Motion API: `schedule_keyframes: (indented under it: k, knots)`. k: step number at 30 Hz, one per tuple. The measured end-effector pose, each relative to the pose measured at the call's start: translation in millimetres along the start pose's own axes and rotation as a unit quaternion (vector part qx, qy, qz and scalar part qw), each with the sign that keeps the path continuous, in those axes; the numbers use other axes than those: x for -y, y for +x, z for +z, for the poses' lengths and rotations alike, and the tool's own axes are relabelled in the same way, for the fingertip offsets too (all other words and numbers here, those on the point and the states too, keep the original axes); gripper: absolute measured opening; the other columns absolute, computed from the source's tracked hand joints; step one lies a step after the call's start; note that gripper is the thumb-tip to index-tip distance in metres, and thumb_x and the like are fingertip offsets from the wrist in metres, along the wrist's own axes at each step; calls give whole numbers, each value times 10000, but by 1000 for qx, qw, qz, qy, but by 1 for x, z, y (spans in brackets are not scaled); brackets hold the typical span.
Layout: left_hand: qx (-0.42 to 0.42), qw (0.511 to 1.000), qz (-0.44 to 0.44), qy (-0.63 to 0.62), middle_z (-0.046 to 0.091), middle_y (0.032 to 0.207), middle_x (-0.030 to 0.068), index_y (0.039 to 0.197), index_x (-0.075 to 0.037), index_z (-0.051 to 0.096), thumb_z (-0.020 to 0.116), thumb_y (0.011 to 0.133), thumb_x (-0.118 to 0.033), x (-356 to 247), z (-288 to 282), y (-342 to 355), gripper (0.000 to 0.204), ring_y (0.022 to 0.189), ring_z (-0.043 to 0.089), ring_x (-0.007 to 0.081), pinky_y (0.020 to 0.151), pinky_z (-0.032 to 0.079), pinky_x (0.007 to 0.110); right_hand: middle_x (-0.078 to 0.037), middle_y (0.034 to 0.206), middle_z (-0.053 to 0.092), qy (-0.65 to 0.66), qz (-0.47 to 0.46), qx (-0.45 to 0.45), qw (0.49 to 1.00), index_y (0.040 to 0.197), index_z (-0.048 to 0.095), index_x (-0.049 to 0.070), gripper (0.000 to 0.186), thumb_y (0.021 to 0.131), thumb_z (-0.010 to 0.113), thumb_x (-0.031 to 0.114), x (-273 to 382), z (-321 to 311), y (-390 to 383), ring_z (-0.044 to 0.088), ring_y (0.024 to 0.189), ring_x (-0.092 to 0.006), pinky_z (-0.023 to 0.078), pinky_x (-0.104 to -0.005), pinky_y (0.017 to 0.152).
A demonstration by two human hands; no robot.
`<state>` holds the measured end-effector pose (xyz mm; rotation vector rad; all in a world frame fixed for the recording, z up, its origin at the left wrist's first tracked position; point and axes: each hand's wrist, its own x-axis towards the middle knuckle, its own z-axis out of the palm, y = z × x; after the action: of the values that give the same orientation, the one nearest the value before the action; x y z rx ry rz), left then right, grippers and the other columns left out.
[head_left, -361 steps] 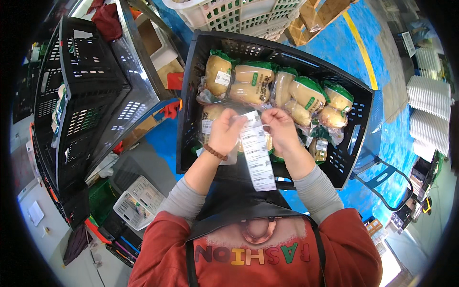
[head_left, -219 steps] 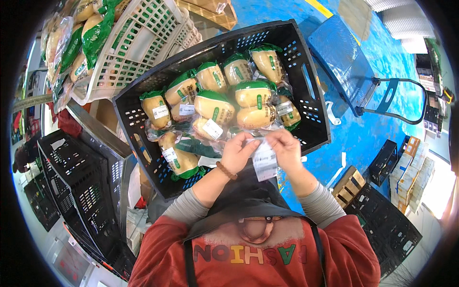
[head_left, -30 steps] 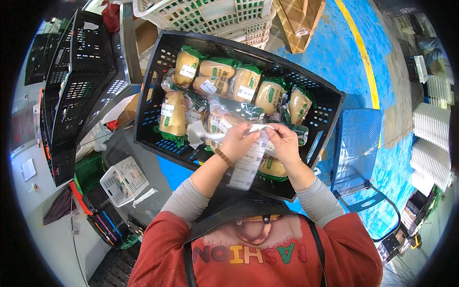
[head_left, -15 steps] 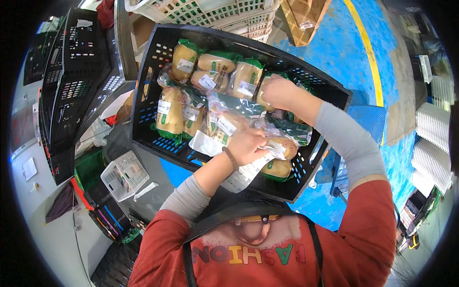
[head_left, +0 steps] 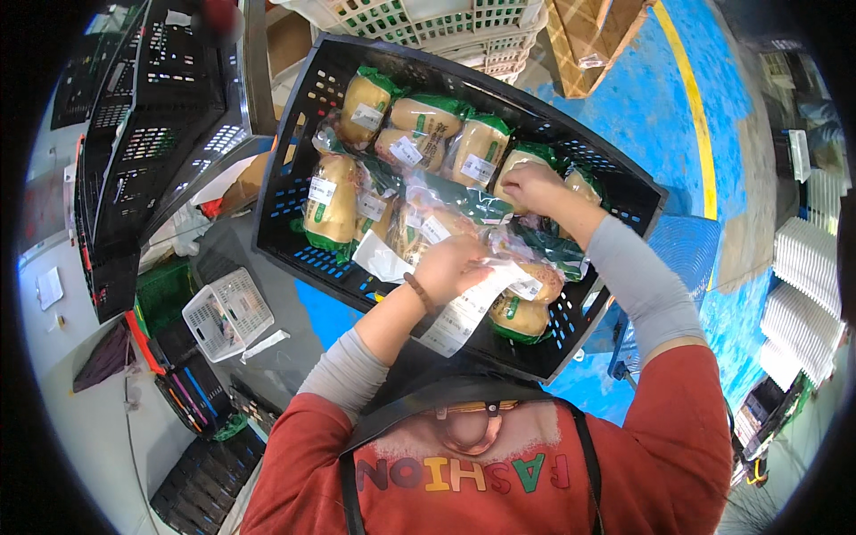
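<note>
A black slatted crate holds several clear-and-green bags of pale yellow root vegetables, many with a white label stuck on. My left hand is closed on a strip of white labels, whose ends hang out on both sides of it over the crate's near part. Toward the crate's right side, my right hand has its fingers drawn together against one bag. Whatever is under its fingertips is hidden.
White plastic crates stand beyond the black crate, with a cardboard box beside them. Black crates are stacked at left, above a small white basket. A blue ribbed surface is at right.
My right hand has shifted slightly right and down on the bag. My left hand still grips the label strip, and the whole view has shifted a little.
</note>
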<state>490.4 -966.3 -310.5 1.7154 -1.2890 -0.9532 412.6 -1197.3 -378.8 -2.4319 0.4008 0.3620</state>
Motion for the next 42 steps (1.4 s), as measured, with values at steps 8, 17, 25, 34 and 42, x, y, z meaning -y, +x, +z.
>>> schedule_keyframes:
  k: [8, 17, 25, 34, 42]
  knots:
    - [-102, 902, -230, -352, 645, 869, 52, 961, 22, 627, 633, 836, -135, 10, -9, 7, 201, 731, 576, 80, 639, 466, 225, -125, 847, 607, 55, 138, -311, 939, 858, 635, 63, 127, 785, 580, 151, 14, 43, -34, 574, 848, -337, 472, -407, 754]
    - [-32, 950, -228, -210, 650, 843, 98, 963, 29, 604, 681, 780, -161, 26, -18, 16, 275, 747, 604, 131, 679, 481, 256, 12, 791, 593, 599, 138, -261, 744, 894, 597, 36, 68, 845, 608, 82, 98, 3, -94, 541, 735, -80, 447, -211, 672]
    - [20, 967, -125, -220, 626, 807, 63, 920, 23, 581, 638, 804, -101, -5, -10, 30, 179, 734, 556, 109, 670, 464, 267, -46, 860, 632, 627, 216, -399, 634, 961, 603, -5, 170, 823, 637, 89, 137, 49, -121, 574, 779, -98, 459, -241, 704]
    - [221, 970, -75, -70, 621, 736, 135, 870, -27, 629, 671, 755, -267, -10, -19, 31, 269, 682, 593, 261, 630, 454, 356, -68, 769, 632, 274, 249, -441, 817, 929, 638, 31, 136, 805, 626, 83, 76, -34, -139, 601, 706, -139, 473, -274, 651]
    - [258, 966, -16, 18, 634, 798, 130, 880, -76, 652, 635, 766, -269, 4, -18, 8, 224, 752, 609, 306, 664, 472, 354, -32, 747, 633, -349, 93, 172, 917, 698, 668, 122, 75, 645, 630, 159, -26, -16, -82, 590, 829, -204, 444, -345, 753]
